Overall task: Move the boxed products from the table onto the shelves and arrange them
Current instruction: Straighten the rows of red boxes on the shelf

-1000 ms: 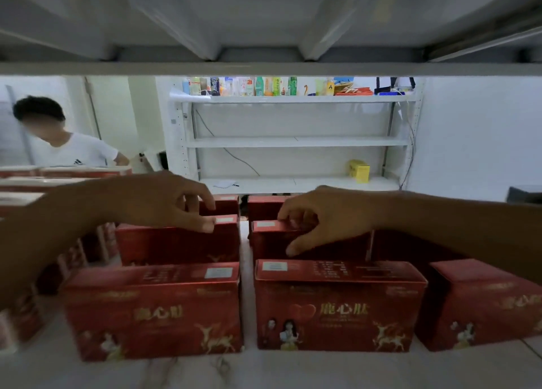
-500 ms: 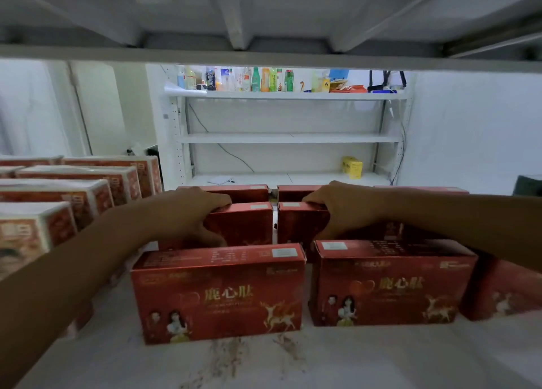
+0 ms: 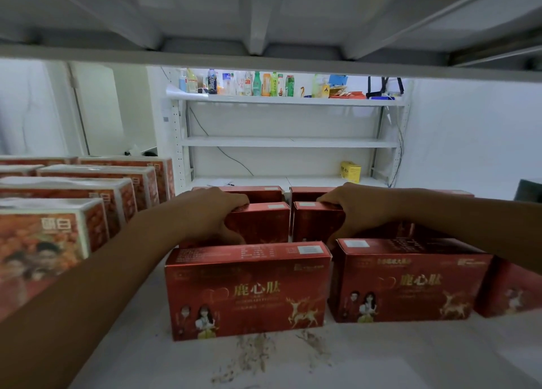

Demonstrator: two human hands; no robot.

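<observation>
Two hands reach past the front row on the shelf. Left hand is clamped over the top edge of the second-row left red box; right hand is clamped on the second-row right red box. Narrow gap between those two boxes; third row sits tight behind them. Front left box and front right box stand apart, with bare shelf ahead. Orange-and-white boxes line the left side. Versus 0.5 s ago: grips unchanged, view slightly closer.
</observation>
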